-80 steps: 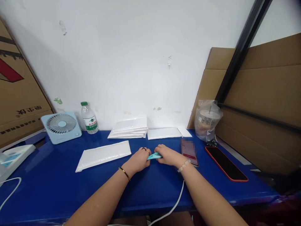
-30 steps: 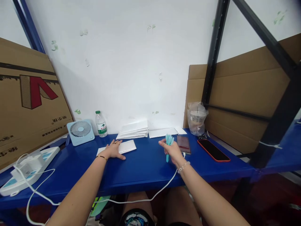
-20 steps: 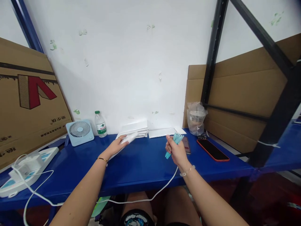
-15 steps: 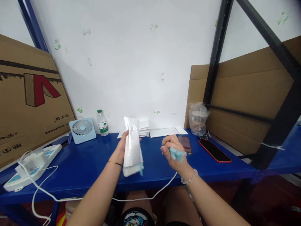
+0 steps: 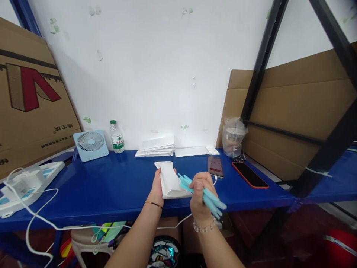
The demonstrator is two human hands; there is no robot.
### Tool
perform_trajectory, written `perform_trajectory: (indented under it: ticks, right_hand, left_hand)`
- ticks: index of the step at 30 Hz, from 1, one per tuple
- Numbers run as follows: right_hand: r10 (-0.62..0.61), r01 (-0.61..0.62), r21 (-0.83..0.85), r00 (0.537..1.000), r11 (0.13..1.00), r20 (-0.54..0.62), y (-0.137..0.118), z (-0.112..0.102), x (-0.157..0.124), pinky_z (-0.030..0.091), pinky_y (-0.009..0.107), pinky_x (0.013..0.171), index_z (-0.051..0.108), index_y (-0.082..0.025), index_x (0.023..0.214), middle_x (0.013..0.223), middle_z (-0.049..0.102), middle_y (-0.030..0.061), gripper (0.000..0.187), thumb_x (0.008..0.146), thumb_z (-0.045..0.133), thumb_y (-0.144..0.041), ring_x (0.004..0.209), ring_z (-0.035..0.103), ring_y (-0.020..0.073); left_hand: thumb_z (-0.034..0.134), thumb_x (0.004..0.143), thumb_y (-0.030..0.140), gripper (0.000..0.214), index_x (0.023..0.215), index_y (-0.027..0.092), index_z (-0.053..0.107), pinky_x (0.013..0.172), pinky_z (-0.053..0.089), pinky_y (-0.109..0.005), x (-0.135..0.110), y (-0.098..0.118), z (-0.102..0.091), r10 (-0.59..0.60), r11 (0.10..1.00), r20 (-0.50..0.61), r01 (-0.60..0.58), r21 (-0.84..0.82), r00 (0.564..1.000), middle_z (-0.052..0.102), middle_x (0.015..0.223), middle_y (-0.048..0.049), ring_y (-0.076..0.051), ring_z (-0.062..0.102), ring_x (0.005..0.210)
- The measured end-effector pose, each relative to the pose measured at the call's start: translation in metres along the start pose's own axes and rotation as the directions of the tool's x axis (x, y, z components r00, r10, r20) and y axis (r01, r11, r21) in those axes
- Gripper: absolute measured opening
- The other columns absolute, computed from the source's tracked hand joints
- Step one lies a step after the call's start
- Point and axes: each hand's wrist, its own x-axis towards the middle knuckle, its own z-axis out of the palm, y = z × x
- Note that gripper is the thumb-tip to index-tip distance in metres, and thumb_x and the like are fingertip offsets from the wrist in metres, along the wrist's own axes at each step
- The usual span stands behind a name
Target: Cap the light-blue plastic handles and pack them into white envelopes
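My left hand is closed around a white paper packet, thumb on its left edge and fingers behind it. The packet is tilted above the front of the blue table. Close on its right, my right hand grips a bundle of slender light-blue plastic sticks. Their thin ends point left at the packet's lower right corner and overlap it in view. I cannot tell whether the tips are inside the packet or just in front of it. The sticks' exact kind is unclear.
Flat white packets lie stacked along the wall. On the blue table are a small fan, a water bottle, a power strip, a bagged cup and two phones, one red-edged. A white cable droops along the front edge.
The packet has tipped from nearly upright, and its white face shows instead of the shiny film. My right hand has brought the blue sticks left to the packet. The view has shifted.
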Motion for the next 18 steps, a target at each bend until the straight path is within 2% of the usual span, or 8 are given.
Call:
perform_trajectory:
  ticks: [3, 8, 10, 12, 14, 15, 18]
  right_hand:
    - [0.040, -0.040, 0.017, 0.999, 0.999, 0.020, 0.002, -0.001, -0.002, 0.040, 0.032, 0.060, 0.047, -0.019, 0.058, 0.063, 0.047, 0.0015, 0.033, 0.090, 0.039, -0.027, 0.062, 0.048, 0.0157]
    - [0.138, -0.136, 0.037, 0.989, 0.990, -0.056, 0.010, -0.002, 0.003, 0.039, 0.032, 0.060, 0.044, -0.020, 0.057, 0.063, 0.046, 0.0012, 0.037, 0.092, 0.035, -0.030, 0.063, 0.047, 0.0155]
    - [0.142, -0.139, 0.044, 0.988, 0.989, -0.060, 0.013, -0.001, 0.003, 0.039, 0.031, 0.060, 0.043, -0.020, 0.057, 0.062, 0.045, 0.0011, 0.038, 0.093, 0.035, -0.030, 0.063, 0.047, 0.0155]
    - [0.150, -0.146, 0.055, 0.986, 0.988, -0.071, 0.016, -0.001, 0.002, 0.039, 0.031, 0.060, 0.042, -0.020, 0.056, 0.062, 0.045, 0.0011, 0.039, 0.093, 0.035, -0.030, 0.063, 0.048, 0.0156]
    - [0.170, -0.163, 0.076, 0.980, 0.984, -0.102, 0.019, -0.001, 0.003, 0.039, 0.031, 0.060, 0.041, -0.020, 0.056, 0.061, 0.044, 0.0007, 0.039, 0.092, 0.035, -0.030, 0.062, 0.047, 0.0155]
    - [0.180, -0.169, 0.095, 0.976, 0.981, -0.125, 0.020, -0.002, 0.005, 0.039, 0.031, 0.060, 0.041, -0.020, 0.056, 0.061, 0.043, 0.0004, 0.038, 0.092, 0.036, -0.031, 0.062, 0.047, 0.0154]
    - [0.206, -0.176, 0.163, 0.960, 0.971, -0.189, 0.023, -0.006, 0.010, 0.039, 0.031, 0.061, 0.041, -0.020, 0.057, 0.060, 0.042, -0.0005, 0.036, 0.092, 0.037, -0.029, 0.060, 0.045, 0.0145]
  left_hand:
    - [0.037, 0.080, 0.045, 0.046, 0.096, 0.007, 0.059, 0.062, 0.050, -0.035, -0.003, 0.000, -0.002, 0.023, 1.000, 0.004, -0.023, -0.008, 1.000, 0.067, 0.075, -0.0129, -0.024, 0.064, 0.067]
    - [0.039, 0.079, 0.046, 0.047, 0.095, 0.007, 0.060, 0.061, 0.050, -0.034, -0.005, -0.002, 0.004, -0.041, 0.997, 0.010, 0.042, -0.057, 0.999, 0.067, 0.073, -0.0124, -0.023, 0.063, 0.064]
    - [0.039, 0.079, 0.046, 0.049, 0.098, 0.006, 0.060, 0.061, 0.051, -0.034, -0.005, -0.001, 0.004, -0.066, 0.997, 0.011, 0.067, -0.037, 0.998, 0.067, 0.074, -0.0128, -0.024, 0.064, 0.064]
    - [0.043, 0.079, 0.046, 0.049, 0.102, 0.006, 0.059, 0.062, 0.051, -0.035, -0.004, 0.002, 0.000, -0.053, 0.998, -0.033, 0.054, 0.018, 0.998, 0.068, 0.076, -0.0129, -0.024, 0.064, 0.065]
    - [0.050, 0.079, 0.039, 0.044, 0.110, 0.009, 0.055, 0.064, 0.051, -0.034, -0.002, 0.007, -0.007, 0.063, 0.990, -0.135, -0.045, 0.133, 0.989, 0.068, 0.081, -0.0116, -0.023, 0.064, 0.067]
    - [0.054, 0.077, 0.034, 0.045, 0.116, 0.011, 0.052, 0.065, 0.050, -0.032, -0.001, 0.011, -0.012, 0.159, 0.970, -0.187, -0.119, 0.210, 0.969, 0.068, 0.085, -0.0107, -0.021, 0.064, 0.069]
    - [0.062, 0.073, 0.020, 0.062, 0.130, 0.020, 0.038, 0.073, 0.048, -0.027, 0.001, 0.022, -0.029, 0.403, 0.875, -0.270, -0.282, 0.394, 0.874, 0.065, 0.102, -0.0079, -0.017, 0.063, 0.081]
